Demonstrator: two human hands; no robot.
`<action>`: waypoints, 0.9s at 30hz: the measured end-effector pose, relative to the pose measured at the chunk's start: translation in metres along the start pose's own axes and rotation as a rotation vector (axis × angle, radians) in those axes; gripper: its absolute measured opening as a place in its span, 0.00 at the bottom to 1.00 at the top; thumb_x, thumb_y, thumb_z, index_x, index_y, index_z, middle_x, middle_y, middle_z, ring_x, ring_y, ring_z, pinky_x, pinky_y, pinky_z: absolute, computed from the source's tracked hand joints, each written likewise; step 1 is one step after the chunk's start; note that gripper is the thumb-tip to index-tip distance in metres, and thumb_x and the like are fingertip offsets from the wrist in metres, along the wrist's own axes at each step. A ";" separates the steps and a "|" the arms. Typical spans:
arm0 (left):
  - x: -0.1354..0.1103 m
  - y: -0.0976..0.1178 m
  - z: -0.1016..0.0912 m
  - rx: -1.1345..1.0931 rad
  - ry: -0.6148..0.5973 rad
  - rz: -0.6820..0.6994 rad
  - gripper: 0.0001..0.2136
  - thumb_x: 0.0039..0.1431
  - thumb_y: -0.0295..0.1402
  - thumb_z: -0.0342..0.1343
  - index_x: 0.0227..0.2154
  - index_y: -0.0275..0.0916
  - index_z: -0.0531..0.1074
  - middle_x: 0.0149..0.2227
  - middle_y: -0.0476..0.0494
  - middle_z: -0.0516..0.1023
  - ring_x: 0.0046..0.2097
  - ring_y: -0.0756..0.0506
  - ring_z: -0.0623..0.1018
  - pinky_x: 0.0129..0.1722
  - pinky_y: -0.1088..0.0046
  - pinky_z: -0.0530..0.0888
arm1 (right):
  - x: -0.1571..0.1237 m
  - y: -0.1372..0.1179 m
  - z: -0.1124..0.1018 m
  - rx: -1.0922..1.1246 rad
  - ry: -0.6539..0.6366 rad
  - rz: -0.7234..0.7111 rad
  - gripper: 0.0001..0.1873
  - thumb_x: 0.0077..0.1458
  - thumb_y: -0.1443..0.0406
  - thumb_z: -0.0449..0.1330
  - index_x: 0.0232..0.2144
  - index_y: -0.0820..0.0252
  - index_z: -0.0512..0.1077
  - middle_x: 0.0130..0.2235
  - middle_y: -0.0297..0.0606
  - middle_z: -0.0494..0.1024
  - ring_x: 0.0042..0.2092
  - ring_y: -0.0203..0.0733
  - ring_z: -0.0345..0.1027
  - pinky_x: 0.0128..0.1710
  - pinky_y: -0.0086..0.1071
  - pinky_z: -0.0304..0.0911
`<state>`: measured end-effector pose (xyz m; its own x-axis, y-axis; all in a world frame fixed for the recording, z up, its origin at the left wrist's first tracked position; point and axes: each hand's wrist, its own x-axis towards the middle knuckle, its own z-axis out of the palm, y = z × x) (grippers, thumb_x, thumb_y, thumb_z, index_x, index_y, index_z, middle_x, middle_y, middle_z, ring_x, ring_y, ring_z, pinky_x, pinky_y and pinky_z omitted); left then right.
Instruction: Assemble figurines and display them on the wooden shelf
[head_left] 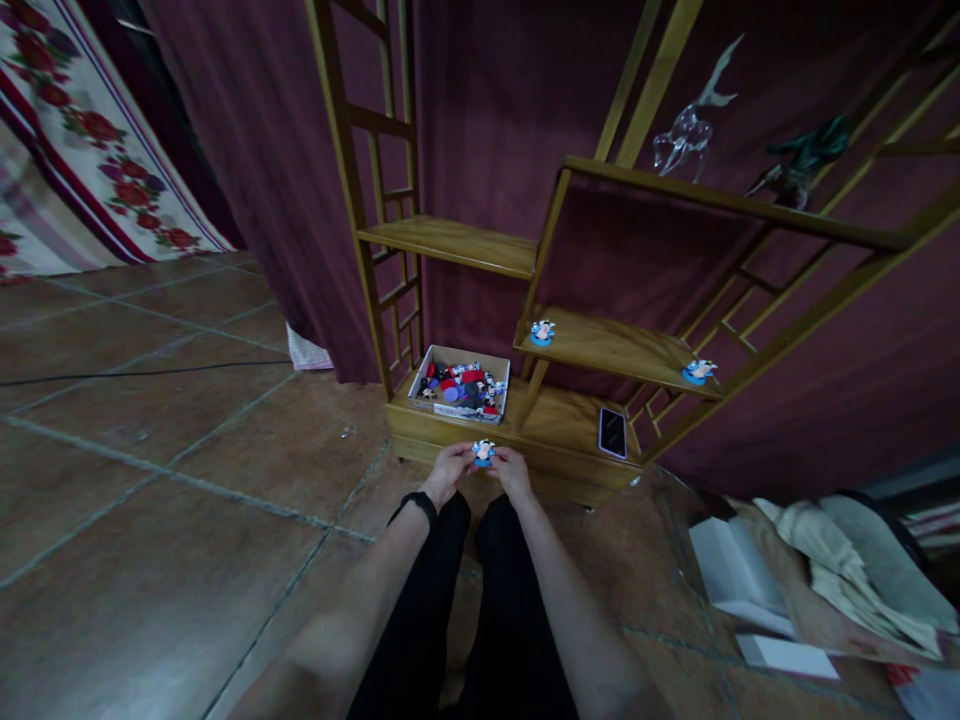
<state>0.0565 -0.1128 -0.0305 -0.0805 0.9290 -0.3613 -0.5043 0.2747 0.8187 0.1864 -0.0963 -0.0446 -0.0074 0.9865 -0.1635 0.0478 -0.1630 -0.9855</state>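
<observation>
My left hand and my right hand meet in front of me, both pinched on a small figurine with a blue base. They hover just before the bottom board of a wooden shelf unit. A white box full of small colourful figures sits on that bottom board, right behind my hands. Two similar blue-based figurines stand on the middle shelf, one at its left end and one at its right end. A black band circles my left wrist.
A phone lies on the bottom board to the right. A glass deer and a dark green ornament stand on the upper shelf. White boxes and cloth lie on the tiled floor at right. A floral cloth hangs at far left.
</observation>
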 end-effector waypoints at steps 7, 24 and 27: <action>0.000 0.000 0.000 -0.003 -0.029 0.006 0.07 0.43 0.25 0.62 0.28 0.33 0.75 0.28 0.41 0.77 0.29 0.50 0.75 0.31 0.76 0.70 | 0.002 0.003 0.002 0.027 0.006 0.033 0.11 0.44 0.62 0.58 0.31 0.61 0.72 0.28 0.34 0.76 0.27 0.36 0.71 0.28 0.30 0.70; 0.001 0.000 -0.001 -0.063 0.025 -0.014 0.05 0.42 0.22 0.62 0.26 0.33 0.74 0.26 0.43 0.76 0.28 0.51 0.75 0.32 0.76 0.71 | 0.000 -0.002 0.003 0.049 0.037 0.050 0.09 0.43 0.61 0.59 0.28 0.61 0.71 0.26 0.33 0.75 0.27 0.35 0.71 0.27 0.28 0.69; 0.002 -0.001 -0.001 -0.073 0.037 -0.018 0.04 0.43 0.22 0.61 0.25 0.32 0.73 0.25 0.44 0.76 0.28 0.51 0.75 0.32 0.77 0.71 | 0.000 0.001 0.003 0.037 0.037 0.050 0.09 0.43 0.61 0.59 0.28 0.61 0.70 0.27 0.34 0.75 0.27 0.35 0.71 0.27 0.28 0.69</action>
<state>0.0559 -0.1116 -0.0322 -0.1016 0.9138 -0.3932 -0.5670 0.2717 0.7777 0.1833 -0.0963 -0.0455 0.0309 0.9768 -0.2117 0.0099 -0.2121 -0.9772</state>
